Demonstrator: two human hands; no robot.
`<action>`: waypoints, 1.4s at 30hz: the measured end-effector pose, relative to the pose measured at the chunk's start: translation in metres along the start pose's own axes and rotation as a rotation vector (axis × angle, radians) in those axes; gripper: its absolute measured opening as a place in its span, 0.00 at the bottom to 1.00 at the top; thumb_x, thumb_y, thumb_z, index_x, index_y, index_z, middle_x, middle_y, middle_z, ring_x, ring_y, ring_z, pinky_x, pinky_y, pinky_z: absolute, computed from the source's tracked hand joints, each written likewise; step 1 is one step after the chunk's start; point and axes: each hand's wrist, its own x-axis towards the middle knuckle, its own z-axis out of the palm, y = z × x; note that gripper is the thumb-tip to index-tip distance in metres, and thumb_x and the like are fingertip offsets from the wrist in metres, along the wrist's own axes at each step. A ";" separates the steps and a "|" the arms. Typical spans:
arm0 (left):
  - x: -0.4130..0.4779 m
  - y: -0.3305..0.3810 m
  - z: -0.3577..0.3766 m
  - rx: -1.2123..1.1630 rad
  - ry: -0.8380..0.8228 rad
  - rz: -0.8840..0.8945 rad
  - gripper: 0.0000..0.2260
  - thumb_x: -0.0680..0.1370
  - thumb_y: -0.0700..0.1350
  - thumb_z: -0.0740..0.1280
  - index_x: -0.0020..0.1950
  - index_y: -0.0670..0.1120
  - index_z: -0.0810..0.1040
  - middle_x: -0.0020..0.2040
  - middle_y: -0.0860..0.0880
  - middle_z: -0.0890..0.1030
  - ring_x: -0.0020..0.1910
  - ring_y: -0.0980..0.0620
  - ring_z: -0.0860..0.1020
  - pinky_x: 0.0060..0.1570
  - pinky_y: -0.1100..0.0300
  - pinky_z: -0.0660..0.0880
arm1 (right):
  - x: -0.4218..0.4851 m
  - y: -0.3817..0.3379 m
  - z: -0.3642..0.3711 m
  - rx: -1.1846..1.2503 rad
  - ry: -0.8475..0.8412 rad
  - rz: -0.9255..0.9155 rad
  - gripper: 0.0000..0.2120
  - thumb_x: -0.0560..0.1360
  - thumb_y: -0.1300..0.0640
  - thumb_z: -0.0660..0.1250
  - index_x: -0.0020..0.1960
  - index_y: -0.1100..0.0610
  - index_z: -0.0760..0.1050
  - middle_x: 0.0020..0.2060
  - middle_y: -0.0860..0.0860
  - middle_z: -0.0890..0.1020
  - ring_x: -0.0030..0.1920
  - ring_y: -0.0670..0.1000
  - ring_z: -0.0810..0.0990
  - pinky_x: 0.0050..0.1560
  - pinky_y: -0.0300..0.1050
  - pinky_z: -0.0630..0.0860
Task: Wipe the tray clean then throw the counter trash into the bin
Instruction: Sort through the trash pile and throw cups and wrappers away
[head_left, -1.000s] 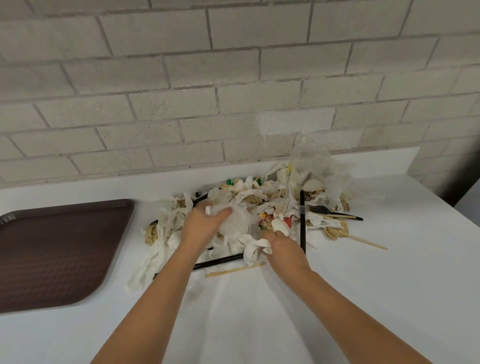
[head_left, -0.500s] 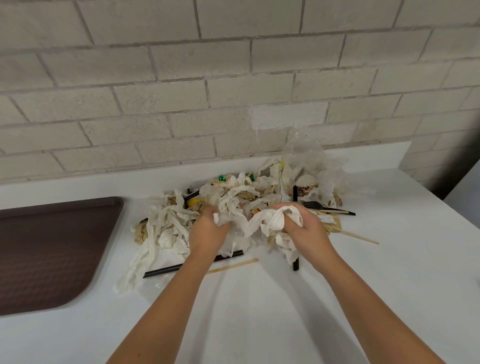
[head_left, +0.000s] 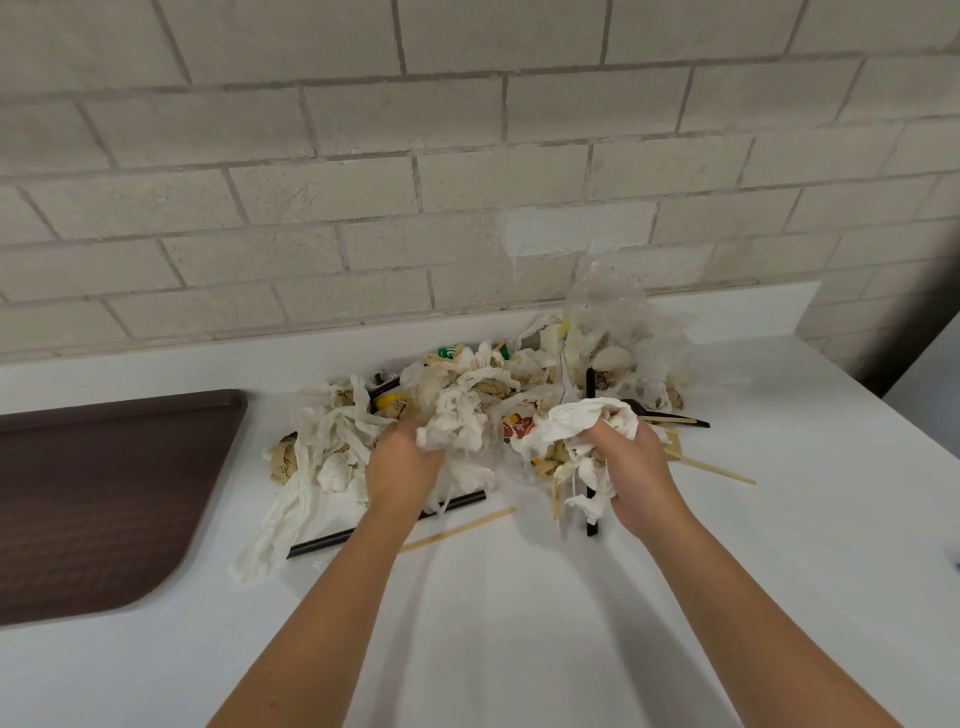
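**Two fistfuls of napkin trash, no bin in shot**

Mid-grab on the trash pile (head_left: 483, 384), heaped on the white counter (head_left: 519, 623) hard against the brick wall (head_left: 467, 156), near the brown tray (head_left: 104, 493) but not touching it. Gripping one wad of white napkins (head_left: 452, 426) with the left hand (head_left: 402, 462), fingers curled in tight. Clutching a second bunch (head_left: 587, 415) with the right hand (head_left: 636, 467), closed round it with scraps dangling underneath.

Handling-wise: probably weighs next to nothing, soft and squashy, likely sheds bits if pinched from the top. Better to squeeze hard and scoop in from the outer edges, underneath. Watch the stiff stuff though: black straw (head_left: 322, 543), wooden stir sticks (head_left: 457, 527), black fork (head_left: 693, 422). Likely to slip out of a paper bundle, so worth pinning inside the wad or taking separately. Same for the crinkly clear plastic (head_left: 608, 306) at the back: looks slick and springy.

Hard to make out: no bin anywhere in view, so no idea which way to carry. Can't name the brownish, yellow and green bits buried under the paper. Tray cut off by the left edge, so no telling if wiped all over. Fingertips lost in the napkins too.
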 end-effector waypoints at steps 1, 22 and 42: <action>0.000 0.004 -0.006 -0.110 -0.005 -0.014 0.13 0.74 0.45 0.69 0.55 0.39 0.76 0.46 0.44 0.79 0.45 0.43 0.78 0.39 0.58 0.73 | 0.000 0.001 0.000 -0.008 0.004 0.009 0.08 0.73 0.62 0.68 0.50 0.53 0.79 0.45 0.50 0.84 0.49 0.51 0.81 0.48 0.47 0.75; -0.044 0.076 -0.087 -0.749 -0.046 -0.185 0.14 0.76 0.34 0.56 0.37 0.49 0.74 0.35 0.51 0.76 0.35 0.52 0.74 0.33 0.61 0.68 | -0.029 -0.004 -0.012 0.012 0.129 0.079 0.11 0.77 0.64 0.59 0.45 0.52 0.76 0.40 0.53 0.81 0.36 0.50 0.79 0.34 0.42 0.74; -0.382 0.218 0.115 -0.655 -0.814 -0.106 0.18 0.75 0.29 0.56 0.50 0.52 0.74 0.44 0.53 0.78 0.39 0.61 0.78 0.43 0.63 0.77 | -0.245 0.031 -0.334 -0.050 0.165 -0.058 0.13 0.64 0.64 0.60 0.26 0.51 0.76 0.30 0.50 0.79 0.32 0.47 0.77 0.33 0.37 0.73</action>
